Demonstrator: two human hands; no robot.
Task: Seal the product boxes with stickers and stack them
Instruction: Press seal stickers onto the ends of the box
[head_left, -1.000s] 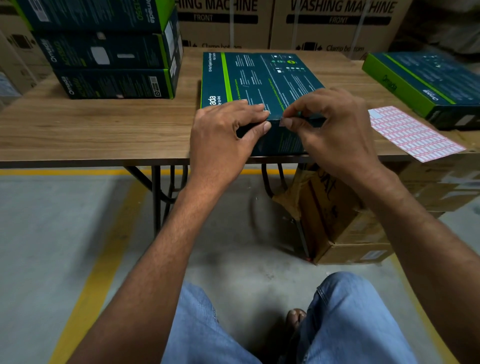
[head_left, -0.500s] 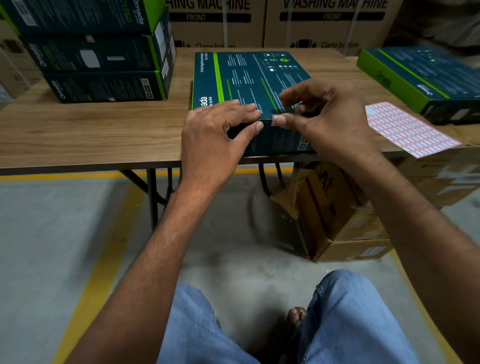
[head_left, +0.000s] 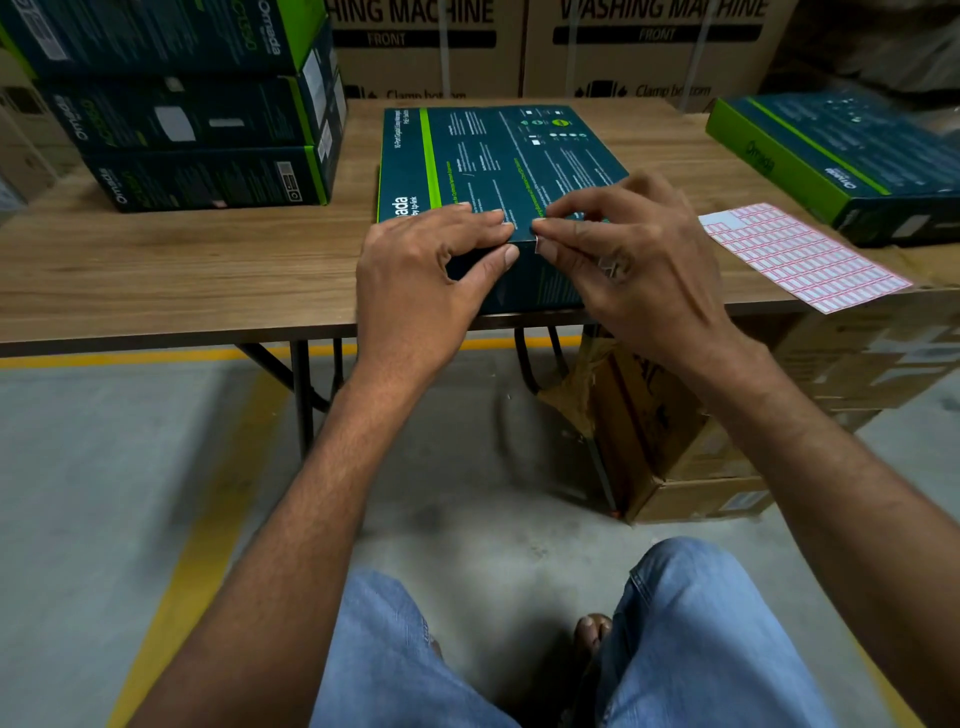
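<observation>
Where right hand (head_left: 639, 270) pinches sticker (head_left: 535, 243), "by tp-link" box (head_left: 498, 156).

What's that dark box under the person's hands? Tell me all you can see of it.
The box is flat and rectangular, seemingly printed cardboard: dark teal with a bright green stripe down its left side, white text and small icons on top. It lies flat on the wooden table, its near side at the table's front edge. The left hand grips its near edge, fingers on top and thumb on the front face. The right hand pinches a small pale sticker against the same edge.
</observation>
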